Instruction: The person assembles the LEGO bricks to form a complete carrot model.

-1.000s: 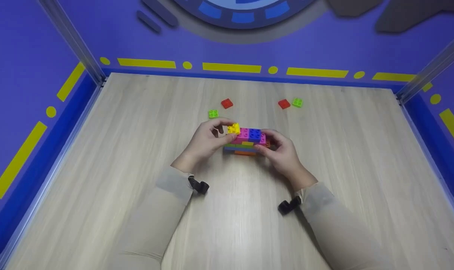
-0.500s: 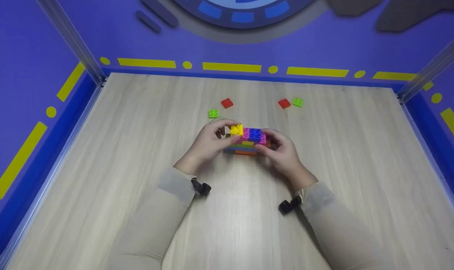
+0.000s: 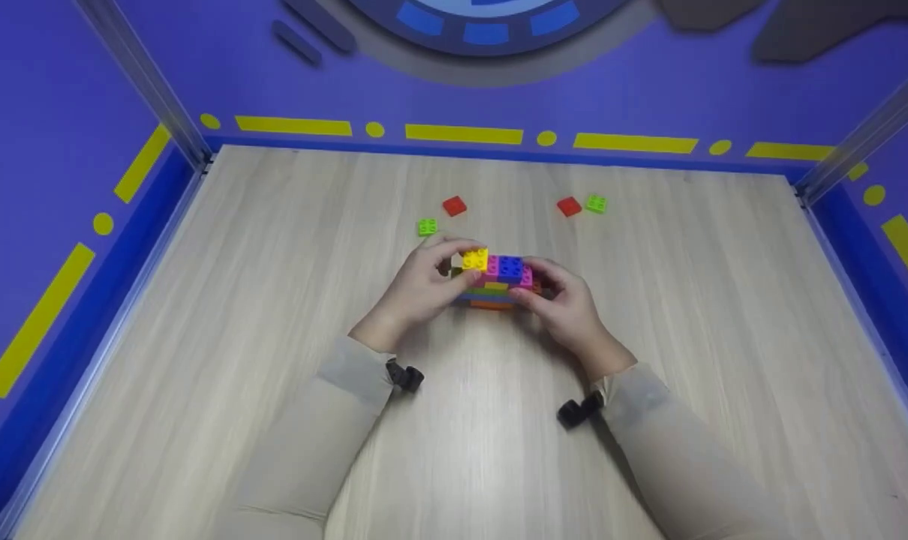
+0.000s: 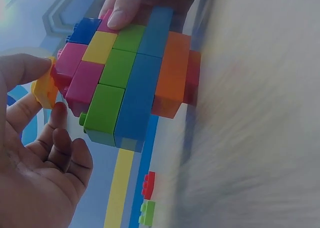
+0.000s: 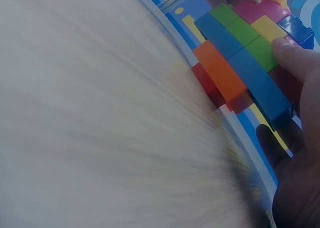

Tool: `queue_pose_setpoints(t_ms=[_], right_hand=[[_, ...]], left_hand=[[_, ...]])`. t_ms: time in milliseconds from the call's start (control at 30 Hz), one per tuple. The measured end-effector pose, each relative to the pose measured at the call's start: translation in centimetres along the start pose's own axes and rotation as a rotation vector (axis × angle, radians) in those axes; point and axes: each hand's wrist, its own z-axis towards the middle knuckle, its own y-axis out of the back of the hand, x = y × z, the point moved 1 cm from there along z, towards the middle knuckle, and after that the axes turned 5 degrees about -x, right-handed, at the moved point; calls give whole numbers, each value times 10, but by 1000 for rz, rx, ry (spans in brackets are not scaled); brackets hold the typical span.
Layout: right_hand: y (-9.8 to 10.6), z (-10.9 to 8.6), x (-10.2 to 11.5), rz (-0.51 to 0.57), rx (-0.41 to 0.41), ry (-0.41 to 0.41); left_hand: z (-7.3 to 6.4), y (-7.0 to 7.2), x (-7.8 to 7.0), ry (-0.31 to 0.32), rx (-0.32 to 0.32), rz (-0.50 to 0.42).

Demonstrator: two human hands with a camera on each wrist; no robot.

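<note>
My left hand [image 3: 422,281] pinches a yellow toy brick [image 3: 475,259] between thumb and fingers, at the top left of a multi-coloured brick build [image 4: 111,105]. In the left wrist view that yellow brick sits slightly tilted against the top pink brick [image 4: 71,62]; whether it is pressed fully on, I cannot tell. My right hand [image 3: 570,307] grips the right end of the build, its thumb on the near side. The build has a blue brick [image 3: 510,268] on top, then pink and yellow, green, light blue, orange and red layers below. The right fingers behind it are mostly hidden.
Behind the hands on the wooden table [image 3: 274,300] lie a green brick [image 3: 427,226] and a red brick [image 3: 455,205]. Farther right lie another red brick [image 3: 569,206] and green brick [image 3: 596,203]. Blue-purple panels [image 3: 461,97] wall in the back and sides.
My left hand has shifted a little to the right with the yellow brick, which now sits closer to the blue brick on top. The right hand has stayed in place.
</note>
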Motion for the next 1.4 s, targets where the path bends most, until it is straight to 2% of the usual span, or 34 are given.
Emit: queue_pose_setpoints(t_ms=[300,533,667,900,1067,1200,1400], right_hand=[[0,0,-1,-24,-4,3],[0,1,-2,-18,-4,16],[0,1,-2,-18,-6,26],[2,1,-1,-25,0,15],[2,2,-2,-29,-6,7],[3,1,-2,-28,-4,12],[2,0,-2,-22,0,-5]], left_hand=[[-3,-1,-6,-10,-4,71],[-4,-2,-6,-53,-5,128],[-4,-2,-6,-77,-1,134],[-3,-2,-5,-67,5,133],[-1,-2,3,-63,5,94],[1,-4,14,-52,26,24],[2,-6,35,83,40,-172]])
